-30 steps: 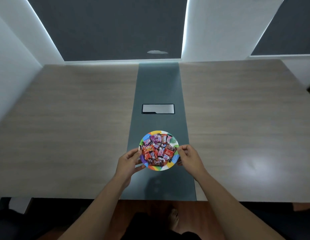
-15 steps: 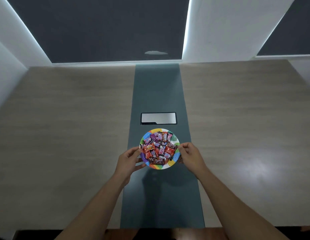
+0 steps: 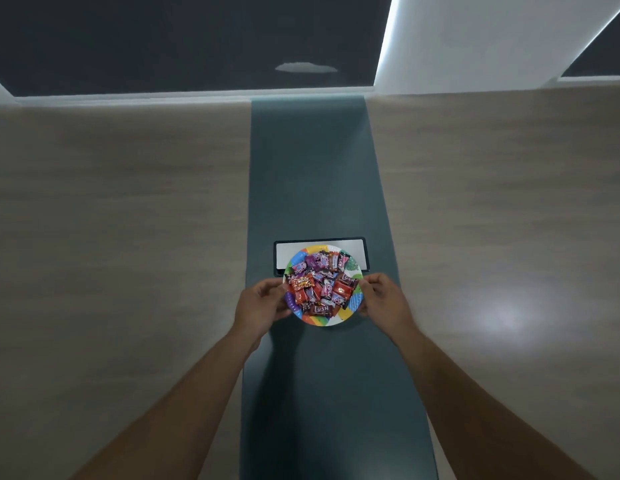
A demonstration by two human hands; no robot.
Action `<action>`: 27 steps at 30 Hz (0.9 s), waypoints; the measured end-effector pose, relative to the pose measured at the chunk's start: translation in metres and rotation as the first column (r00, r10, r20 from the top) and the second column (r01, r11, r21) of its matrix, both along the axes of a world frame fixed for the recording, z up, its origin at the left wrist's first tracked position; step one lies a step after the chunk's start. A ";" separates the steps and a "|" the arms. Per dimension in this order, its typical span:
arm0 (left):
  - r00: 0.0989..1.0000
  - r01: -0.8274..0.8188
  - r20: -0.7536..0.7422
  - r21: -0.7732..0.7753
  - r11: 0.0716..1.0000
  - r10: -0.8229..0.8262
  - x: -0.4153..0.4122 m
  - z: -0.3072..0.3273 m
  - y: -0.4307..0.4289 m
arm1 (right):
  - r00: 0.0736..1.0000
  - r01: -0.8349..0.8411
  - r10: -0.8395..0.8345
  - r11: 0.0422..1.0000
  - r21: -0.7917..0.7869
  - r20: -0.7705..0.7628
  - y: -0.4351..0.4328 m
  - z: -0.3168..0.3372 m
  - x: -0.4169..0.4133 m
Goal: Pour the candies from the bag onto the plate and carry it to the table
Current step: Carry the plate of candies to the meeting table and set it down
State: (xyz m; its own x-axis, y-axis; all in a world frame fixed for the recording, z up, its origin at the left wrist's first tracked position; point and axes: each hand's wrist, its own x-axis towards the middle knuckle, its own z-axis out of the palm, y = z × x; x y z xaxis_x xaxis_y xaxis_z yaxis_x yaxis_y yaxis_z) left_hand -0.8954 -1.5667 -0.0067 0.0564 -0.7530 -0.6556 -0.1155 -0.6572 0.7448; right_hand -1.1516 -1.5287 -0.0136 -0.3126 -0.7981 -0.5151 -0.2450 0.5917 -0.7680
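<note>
The round paper plate with a rainbow-coloured rim [image 3: 350, 308] is loaded with a loose heap of small wrapped candies in red, purple and brown foil [image 3: 320, 287]; it seems to be held just above, or perhaps already touching, the dark green strip in the middle of the wide wooden surface [image 3: 128, 220]; I cannot tell which. Its far edge overlaps the rectangular grey hatch with a black frame [image 3: 353, 249] set into that strip.

The main risk, in my judgement, is a tilt; a paper plate is thin and may bend under the heap, so if one side is lowered or released before the other, the candies could slide off the rim. If the plate is put down partly on the frame of the hatch, it may rock.

The left hand [image 3: 260, 304] pinches the left rim, its grip closed on the plate; the right hand [image 3: 383, 299] does the same on the right rim; both forearms reach forward, almost straight, from the lower corners.
</note>
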 end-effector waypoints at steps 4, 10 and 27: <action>1.000 -0.007 0.003 0.017 1.000 0.007 -0.006 -0.038 -0.040 | 0.999 0.014 -0.013 1.000 0.022 -0.044 -0.036 -0.031 -0.003; 0.999 0.008 0.037 0.032 0.999 -0.009 -0.015 -0.072 -0.079 | 0.995 0.035 -0.033 0.999 0.022 -0.095 -0.079 -0.069 -0.012; 0.985 0.035 0.168 -0.008 0.999 -0.034 -0.024 -0.095 -0.103 | 0.981 0.014 -0.006 0.999 0.040 -0.193 -0.107 -0.094 -0.022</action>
